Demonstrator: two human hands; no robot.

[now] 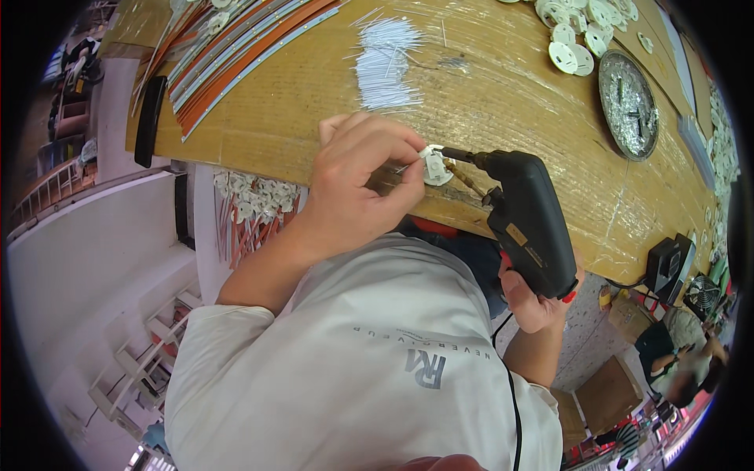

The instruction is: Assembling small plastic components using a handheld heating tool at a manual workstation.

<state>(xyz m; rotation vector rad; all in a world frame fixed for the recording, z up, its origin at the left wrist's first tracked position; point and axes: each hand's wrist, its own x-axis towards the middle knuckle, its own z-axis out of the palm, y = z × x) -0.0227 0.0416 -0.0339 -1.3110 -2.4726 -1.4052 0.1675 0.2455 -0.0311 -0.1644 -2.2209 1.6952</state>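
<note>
My left hand [365, 169] is closed in a pinch at the table's near edge. Its thumb and fingertips hold a small white plastic part [437, 168], and the fingers cover some of it. In my right hand [534, 302] is a black soldering gun [532, 220], gripped by its handle. The gun's dark tip [455, 154] points left and meets the white part, or comes very close to it. A thin brass-coloured feed tube [465, 179] slants from the gun toward the same spot.
Thin white wires [386, 67] lie piled on the wooden table [298, 102]. Orange and white strips [243, 55] lie far left, beside a black bar [150, 122]. White slotted discs [571, 57] and a round metal dish [628, 106] are far right. A person [679, 357] is beyond, lower right.
</note>
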